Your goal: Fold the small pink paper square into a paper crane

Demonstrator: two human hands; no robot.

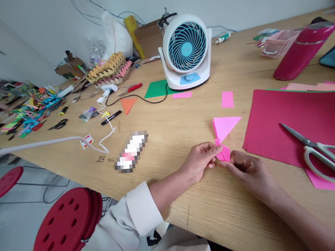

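Observation:
A folded piece of pink paper (224, 153) is held just above the wooden table between my two hands. My left hand (204, 158) pinches its left side, thumb on top. At its lower right corner, my right hand (245, 165) grips the edge between thumb and fingers. Just beyond the fingers is a pink paper triangle (226, 126), its narrow end meeting the folded piece; I cannot tell whether they are one sheet. To the right, white-handled scissors (321, 154) lie on a stack of dark red paper (291, 117).
A white fan (186, 52) stands at the back, near a pink paper rectangle (227, 99). A magenta bottle (304, 51) and a pink basket (279, 43) are at the far right. A phone-like blurred object (132, 151) lies left of my hands. Red stools (63, 228) stand below the table.

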